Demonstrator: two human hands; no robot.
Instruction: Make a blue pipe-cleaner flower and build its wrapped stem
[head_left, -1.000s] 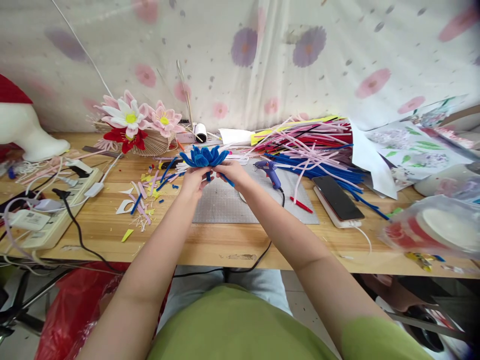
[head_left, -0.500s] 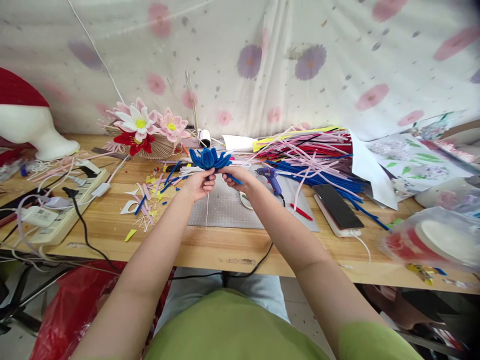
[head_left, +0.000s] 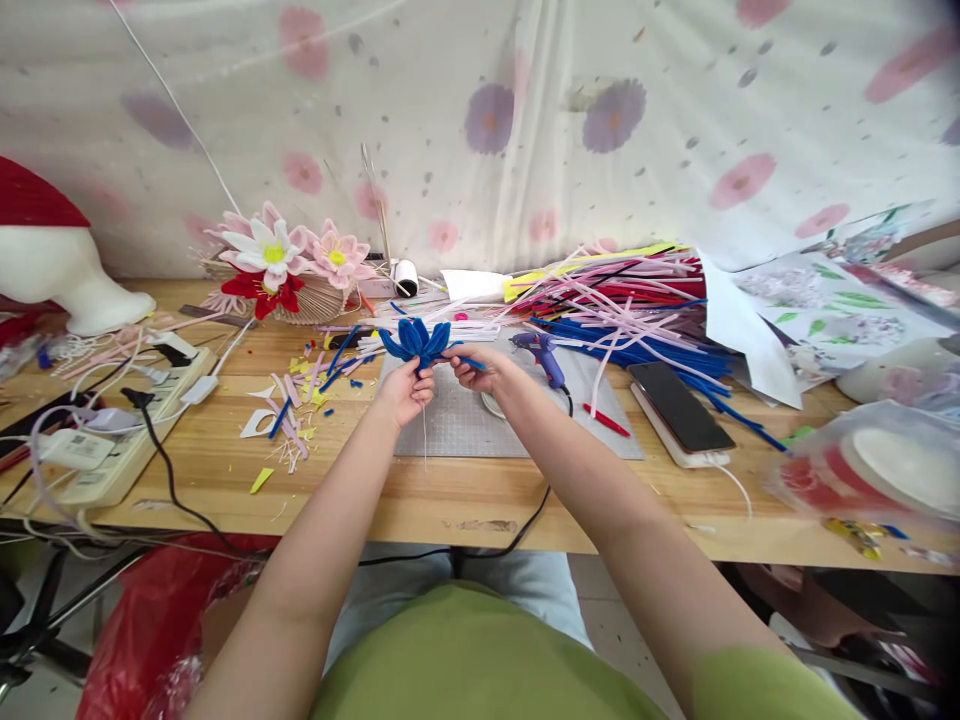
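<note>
Head view: blue pipe-cleaner flower (head_left: 417, 340) (looped petals fanned), thin wire stem.

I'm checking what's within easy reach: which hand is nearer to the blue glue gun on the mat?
Right. The right hand is just left of the blue glue gun, pinching a petal of the blue flower; the left hand holds the flower's stem, farther left.

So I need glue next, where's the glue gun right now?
In the head view the glue gun lies on the grey mat, just right of the right hand, in front of the pile of coloured stems.
</note>
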